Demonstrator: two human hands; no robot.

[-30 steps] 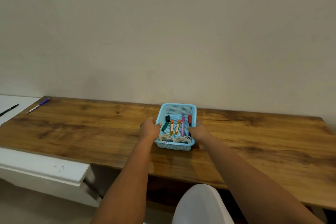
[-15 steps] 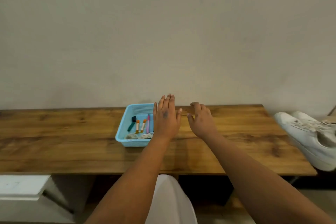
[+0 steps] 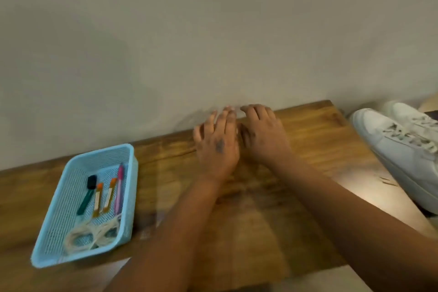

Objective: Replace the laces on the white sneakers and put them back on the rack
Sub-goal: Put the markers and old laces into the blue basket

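Observation:
Two white sneakers (image 3: 403, 149) with laces lie side by side at the right edge, beyond the end of the wooden table (image 3: 308, 140). A light blue basket (image 3: 59, 227) on the table's left holds coiled white laces (image 3: 92, 237) at its near end and several markers (image 3: 104, 194). My left hand (image 3: 216, 147) and my right hand (image 3: 263, 135) hover side by side over the table's far edge, fingers spread, holding nothing. Both are to the right of the basket and left of the sneakers. The picture is blurred.
A plain beige wall (image 3: 213, 31) rises directly behind the table. The table's right end stops just short of the sneakers, with pale floor (image 3: 369, 187) below them. No rack can be made out.
My hands have let go of the basket and moved right, now open over the table. The view has swung right and tilted, bringing the sneakers closer into sight.

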